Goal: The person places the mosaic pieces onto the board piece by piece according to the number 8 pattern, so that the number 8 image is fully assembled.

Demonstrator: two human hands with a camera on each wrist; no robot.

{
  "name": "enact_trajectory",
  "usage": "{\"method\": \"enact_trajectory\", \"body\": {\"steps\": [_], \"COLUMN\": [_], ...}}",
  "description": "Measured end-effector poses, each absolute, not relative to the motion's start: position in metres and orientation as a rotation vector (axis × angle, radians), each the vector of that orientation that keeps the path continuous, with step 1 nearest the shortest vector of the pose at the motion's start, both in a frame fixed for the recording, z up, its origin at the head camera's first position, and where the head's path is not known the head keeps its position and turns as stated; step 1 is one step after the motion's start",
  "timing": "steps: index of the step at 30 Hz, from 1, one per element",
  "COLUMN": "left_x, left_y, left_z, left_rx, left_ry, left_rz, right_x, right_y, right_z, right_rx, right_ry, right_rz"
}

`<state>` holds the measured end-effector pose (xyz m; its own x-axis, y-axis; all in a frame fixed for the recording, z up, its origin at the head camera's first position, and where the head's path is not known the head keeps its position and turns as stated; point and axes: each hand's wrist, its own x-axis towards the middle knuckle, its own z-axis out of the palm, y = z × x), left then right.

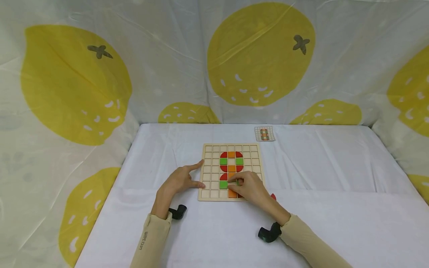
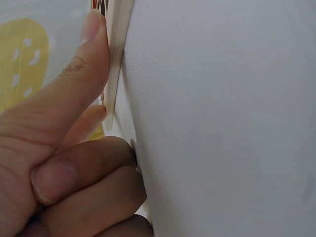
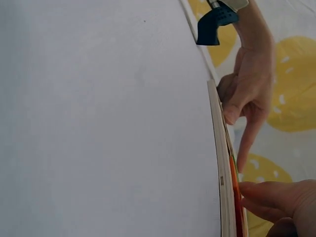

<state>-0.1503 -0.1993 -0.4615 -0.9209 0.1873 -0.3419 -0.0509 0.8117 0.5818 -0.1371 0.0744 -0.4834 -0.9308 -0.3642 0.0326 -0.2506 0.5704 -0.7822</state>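
Note:
A square wooden grid board (image 1: 206,194) lies on the white cloth with red, green and orange tiles in its middle columns. At its left edge is my left hand (image 1: 177,180), thumb and index finger spread and touching the rim, other fingers folded in the left wrist view. My right hand (image 1: 249,188) is over the lower part of the board, thumb and index fingertips close together beside a green tile (image 1: 223,184) and above an orange tile (image 1: 232,193). Whether a tile is between those fingertips cannot be seen. The right hand hides some lower right cells.
A small pattern card (image 1: 264,134) lies behind the board at the right. A red piece (image 1: 273,196) shows on the cloth beside the right wrist. Black wrist cameras (image 1: 269,233) hang under both wrists. A lemon-printed curtain (image 1: 174,59) stands behind the table.

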Motion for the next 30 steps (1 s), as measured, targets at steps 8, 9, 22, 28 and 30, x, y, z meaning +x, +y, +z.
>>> {"method": "enact_trajectory", "body": {"steps": [8,9,22,28,30], "left_x": [-0.148,-0.148,-0.149,-0.149,-0.149], "left_y": [-0.199,-0.199,-0.2,-0.199,-0.199], "left_z": [-0.46,-0.46,-0.46,-0.46,-0.46], "left_rx": [0.093,0.092,0.085,0.088,0.098], "left_ry": [2.613,2.615,2.622,2.616,2.621], "left_rz": [0.847,0.848,0.837,0.839,0.839], "right_x": [-0.129,-0.127,-0.108,-0.106,-0.106], "right_y": [0.121,0.13,0.219,0.224,0.223], "right_z": [-0.474,-0.474,-0.483,-0.49,-0.491], "right_rx": [-0.405,-0.393,-0.334,-0.352,-0.356], "right_ry": [2.687,2.7,2.569,2.531,2.53], "right_rz": [-1.313,-1.308,-1.269,-1.283,-1.284]}}
